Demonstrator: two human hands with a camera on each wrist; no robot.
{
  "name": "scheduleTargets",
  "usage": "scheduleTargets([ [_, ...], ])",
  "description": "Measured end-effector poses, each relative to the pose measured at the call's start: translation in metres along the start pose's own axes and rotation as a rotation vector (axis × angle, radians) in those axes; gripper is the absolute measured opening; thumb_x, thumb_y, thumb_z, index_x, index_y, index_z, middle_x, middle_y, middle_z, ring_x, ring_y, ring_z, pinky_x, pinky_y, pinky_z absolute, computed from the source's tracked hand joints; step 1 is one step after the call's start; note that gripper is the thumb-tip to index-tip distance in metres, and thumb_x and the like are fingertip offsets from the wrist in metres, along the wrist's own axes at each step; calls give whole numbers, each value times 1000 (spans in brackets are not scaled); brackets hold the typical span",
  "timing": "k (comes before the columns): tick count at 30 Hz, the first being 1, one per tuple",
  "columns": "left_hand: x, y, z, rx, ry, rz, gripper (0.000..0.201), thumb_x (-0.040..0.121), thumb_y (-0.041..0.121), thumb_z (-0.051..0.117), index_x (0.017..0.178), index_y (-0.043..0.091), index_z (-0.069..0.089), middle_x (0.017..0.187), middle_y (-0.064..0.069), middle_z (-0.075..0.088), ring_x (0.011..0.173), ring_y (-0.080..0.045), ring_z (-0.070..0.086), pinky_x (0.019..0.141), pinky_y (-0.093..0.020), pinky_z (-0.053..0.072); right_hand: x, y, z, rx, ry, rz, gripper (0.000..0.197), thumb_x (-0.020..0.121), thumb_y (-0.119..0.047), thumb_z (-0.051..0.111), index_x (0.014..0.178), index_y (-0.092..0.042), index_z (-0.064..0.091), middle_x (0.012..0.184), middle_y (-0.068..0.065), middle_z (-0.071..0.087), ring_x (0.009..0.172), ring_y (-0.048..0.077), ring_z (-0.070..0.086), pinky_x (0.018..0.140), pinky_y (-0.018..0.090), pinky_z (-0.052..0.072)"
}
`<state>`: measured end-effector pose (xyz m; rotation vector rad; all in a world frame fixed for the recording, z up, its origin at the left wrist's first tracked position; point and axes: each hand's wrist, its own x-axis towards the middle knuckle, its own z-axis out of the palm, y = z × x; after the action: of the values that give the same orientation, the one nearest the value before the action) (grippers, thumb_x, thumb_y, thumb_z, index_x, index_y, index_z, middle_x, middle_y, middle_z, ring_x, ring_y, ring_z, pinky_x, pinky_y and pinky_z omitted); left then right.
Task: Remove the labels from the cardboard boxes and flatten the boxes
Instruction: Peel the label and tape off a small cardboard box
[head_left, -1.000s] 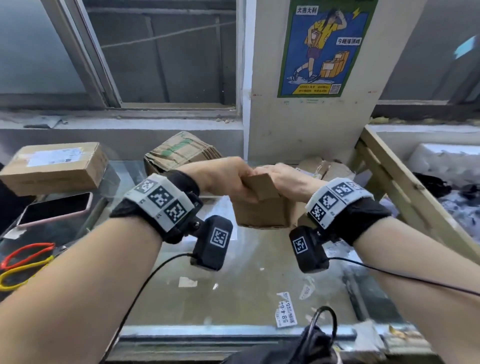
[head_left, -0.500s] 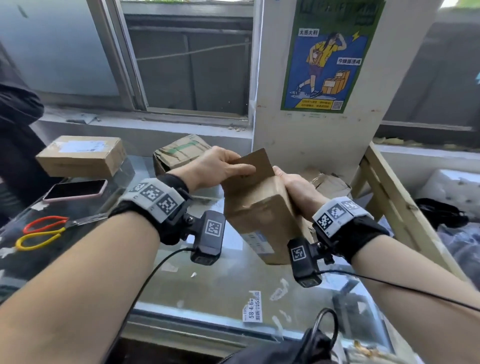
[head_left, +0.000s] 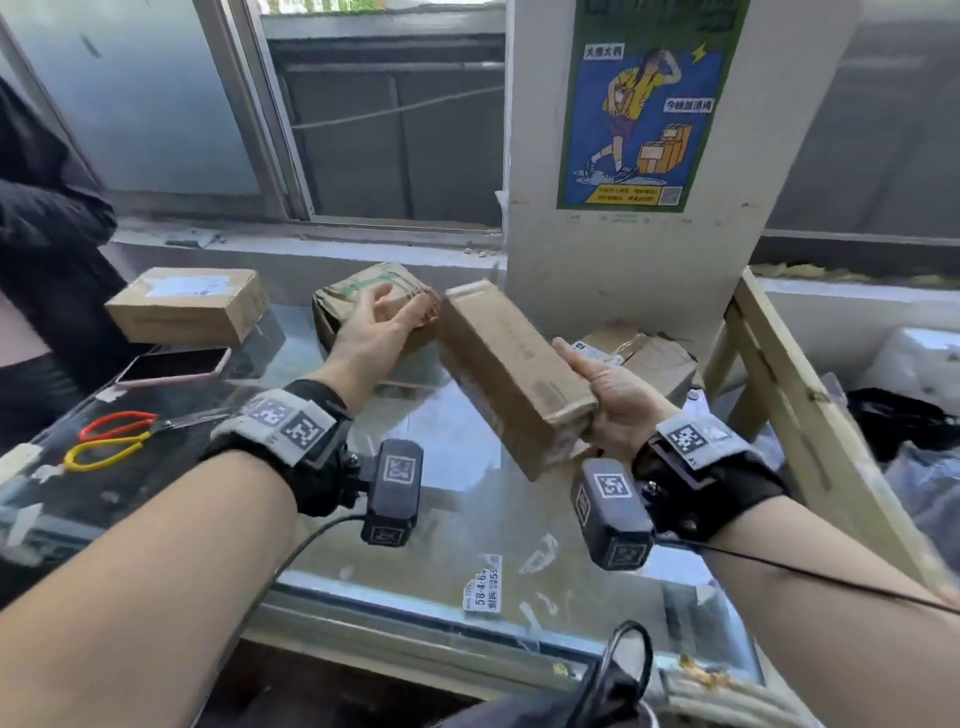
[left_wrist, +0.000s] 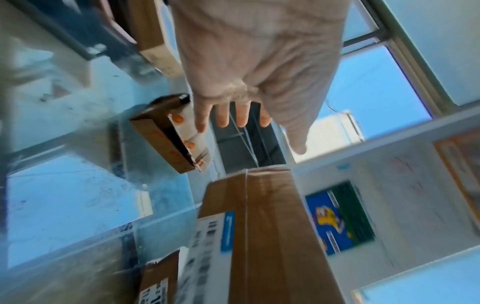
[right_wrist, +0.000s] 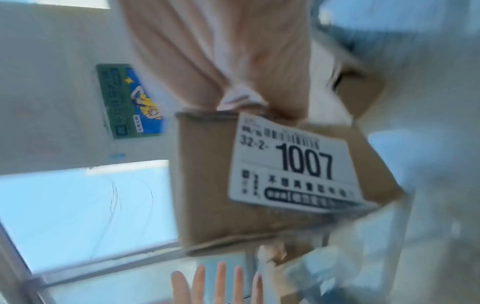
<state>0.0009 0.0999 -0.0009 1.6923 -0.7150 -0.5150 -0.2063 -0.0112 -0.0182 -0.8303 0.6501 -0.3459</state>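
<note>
My right hand (head_left: 602, 395) grips the near end of a long brown cardboard box (head_left: 509, 374), which tilts up and away to the left above the glass table (head_left: 395, 587). The right wrist view shows a white label (right_wrist: 293, 170) reading 1007 on the box's (right_wrist: 205, 185) underside. In the left wrist view a second barcode label (left_wrist: 207, 246) lies along one side of the box (left_wrist: 272, 236). My left hand (head_left: 387, 317) hovers just left of the box's far end, fingers spread, holding nothing and not touching it.
A crumpled box with green tape (head_left: 363, 286) stands behind my left hand, and a labelled box (head_left: 187, 304) at the far left. A phone (head_left: 174, 366) and scissors (head_left: 114, 439) lie at the left. Flattened cardboard (head_left: 649, 358) and a wooden frame (head_left: 779, 374) are at the right.
Both hands held the box before. My left hand has let go and moved off to the left with fingers spread. My right hand alone now holds the box, tilted lower.
</note>
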Motion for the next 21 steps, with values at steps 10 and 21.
scheduleTargets([
  [10,-36,11,48,364,-436,314,132,51,41,92,150,45,4,150,2,27,138,-14,29,113,-46,34,-4,-17,47,212,162,22,55,105,-33,20,80,3,52,114,29,60,130,33,42,84,46,33],
  [21,-13,41,29,460,-264,7,90,77,14,70,149,21,16,94,7,50,85,-10,54,65,-22,48,35,-11,45,-539,398,-166,17,90,-6,49,74,-5,49,72,14,48,47,16,56,47,23,47],
])
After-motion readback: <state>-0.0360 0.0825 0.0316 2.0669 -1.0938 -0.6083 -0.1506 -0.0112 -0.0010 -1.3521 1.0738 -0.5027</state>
